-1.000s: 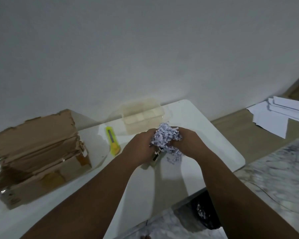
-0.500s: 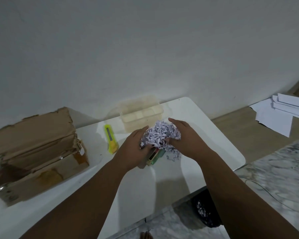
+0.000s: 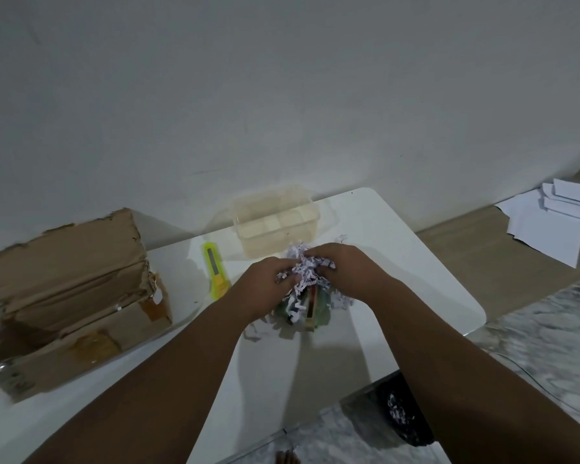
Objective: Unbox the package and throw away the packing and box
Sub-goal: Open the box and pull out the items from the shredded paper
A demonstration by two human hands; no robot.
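A wad of white shredded paper packing [image 3: 304,270] is pinched between my left hand [image 3: 265,286] and my right hand [image 3: 344,271] over the middle of the white table [image 3: 399,262]. Strands hang down onto a small green and red item [image 3: 312,304] lying on the table under my hands, partly hidden. A few loose shreds lie beside it. The torn brown cardboard box [image 3: 67,296] stands open at the left of the table, its inside not visible.
A yellow utility knife [image 3: 216,269] lies between the box and my hands. A clear plastic container [image 3: 275,222] sits near the wall. A black bin [image 3: 402,413] holding shredded paper stands on the floor below the table's right edge. White sheets [image 3: 556,219] lie at right.
Both hands stayed at the table's middle, first pressed together on the wad, then parting slightly and regripping it. More strands now trail down over the green and red item.
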